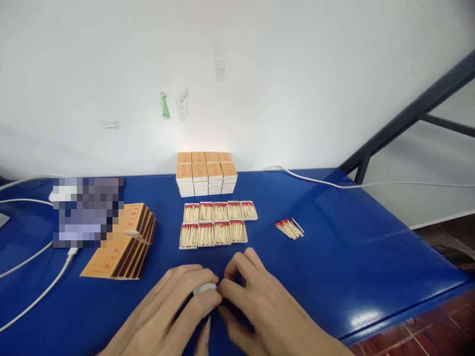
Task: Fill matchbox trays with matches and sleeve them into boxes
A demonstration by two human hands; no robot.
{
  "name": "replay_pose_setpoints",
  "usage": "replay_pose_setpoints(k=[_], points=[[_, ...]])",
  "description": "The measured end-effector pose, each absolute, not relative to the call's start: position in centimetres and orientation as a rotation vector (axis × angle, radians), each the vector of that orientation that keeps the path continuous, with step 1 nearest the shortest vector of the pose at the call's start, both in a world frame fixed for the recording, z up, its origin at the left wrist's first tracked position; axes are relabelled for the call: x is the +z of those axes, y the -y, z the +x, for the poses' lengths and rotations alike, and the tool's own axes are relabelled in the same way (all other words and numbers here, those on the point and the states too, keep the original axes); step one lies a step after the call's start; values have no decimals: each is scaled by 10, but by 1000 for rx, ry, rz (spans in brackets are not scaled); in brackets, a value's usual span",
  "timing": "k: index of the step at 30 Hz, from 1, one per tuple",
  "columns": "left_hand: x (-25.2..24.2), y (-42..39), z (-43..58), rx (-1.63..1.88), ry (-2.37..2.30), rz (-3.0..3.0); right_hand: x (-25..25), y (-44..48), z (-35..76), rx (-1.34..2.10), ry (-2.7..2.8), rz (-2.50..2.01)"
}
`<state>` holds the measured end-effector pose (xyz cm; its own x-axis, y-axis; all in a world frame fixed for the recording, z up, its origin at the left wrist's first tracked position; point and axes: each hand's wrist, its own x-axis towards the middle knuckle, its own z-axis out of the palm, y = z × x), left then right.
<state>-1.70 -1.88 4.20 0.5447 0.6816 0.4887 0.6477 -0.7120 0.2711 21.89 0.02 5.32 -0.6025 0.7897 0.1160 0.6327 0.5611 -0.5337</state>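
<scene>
My left hand (174,306) curls around a small white piece that looks like a matchbox tray (204,288), near the front of the table. Most of it is hidden under the fingers. My right hand (256,301) meets it at the right end, its fingertips pressed together; what lies between them is hidden. Just beyond the hands, several open matchbox trays (206,245) full of red-tipped matches stand in two rows. Off to the right lies a loose heap of matches (289,229).
Closed matchboxes (207,170) are stacked in a block against the white wall (282,99). Flat matchbox sleeves or boxes with dark striking sides (111,254) are piled at left, beside a blurred-out object (85,212). White cables (48,306) cross the blue table (334,257).
</scene>
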Motion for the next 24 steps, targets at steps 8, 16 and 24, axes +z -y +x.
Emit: replay_pose_setpoints(k=[8, 16, 24], points=[[44, 5, -10, 732, -1034, 2837, 65, 0, 247, 868, 2289, -1262], [39, 0, -19, 648, -1005, 2698, 41, -32, 315, 88, 1520, -1919], [39, 0, -17, 631, -985, 2689, 25, -52, 328, 342, 1474, -2013]])
